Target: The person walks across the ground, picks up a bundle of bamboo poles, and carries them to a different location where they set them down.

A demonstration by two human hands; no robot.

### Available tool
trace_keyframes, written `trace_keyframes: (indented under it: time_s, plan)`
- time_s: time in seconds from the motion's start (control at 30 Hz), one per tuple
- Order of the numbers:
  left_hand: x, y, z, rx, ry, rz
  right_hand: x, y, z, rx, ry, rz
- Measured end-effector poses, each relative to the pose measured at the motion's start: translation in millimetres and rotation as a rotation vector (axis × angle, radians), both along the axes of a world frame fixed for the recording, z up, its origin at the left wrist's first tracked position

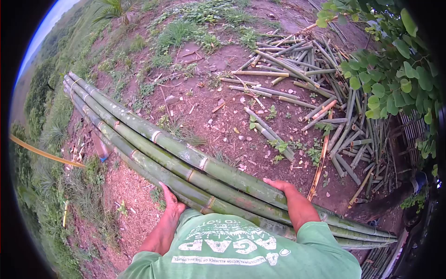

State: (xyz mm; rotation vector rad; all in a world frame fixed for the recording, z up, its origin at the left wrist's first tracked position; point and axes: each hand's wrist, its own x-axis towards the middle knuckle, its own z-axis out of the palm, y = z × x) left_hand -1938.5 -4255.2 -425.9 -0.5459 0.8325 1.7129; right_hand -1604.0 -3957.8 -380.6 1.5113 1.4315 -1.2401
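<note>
A bundle of long green bamboo poles stretches from the upper left to the lower right, across the front of my green shirt. Cord circles the poles near their far left end. My left hand presses against the near side of the bundle, its fingers partly hidden behind the poles. Over the top pole reaches my right hand, with its fingertips on the far side. Both hands are closed on the bundle, and my chest lies close against it.
A heap of cut bamboo pieces lies on the ground to the right, with more loose lengths below it. Leafy branches hang at the upper right. A yellowish strip juts in from the left. Grass and small plants cover the slope.
</note>
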Motion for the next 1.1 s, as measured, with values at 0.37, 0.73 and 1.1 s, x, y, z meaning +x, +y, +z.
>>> trace_keyframes:
  time_s: [0.37, 0.73, 1.1]
  plan:
    - [-223, 184, -1, 0.066, 0.019, 0.106, -220, 191, -4, 0.058, -0.009, 0.038]
    - [-418, 421, -30, 0.097, 0.044, 0.024, -398, 412, -8, 0.087, 0.043, 0.047]
    - [-599, 656, -18, -0.019, -0.061, -0.06, -575, 603, 39, -0.104, 0.034, -0.173]
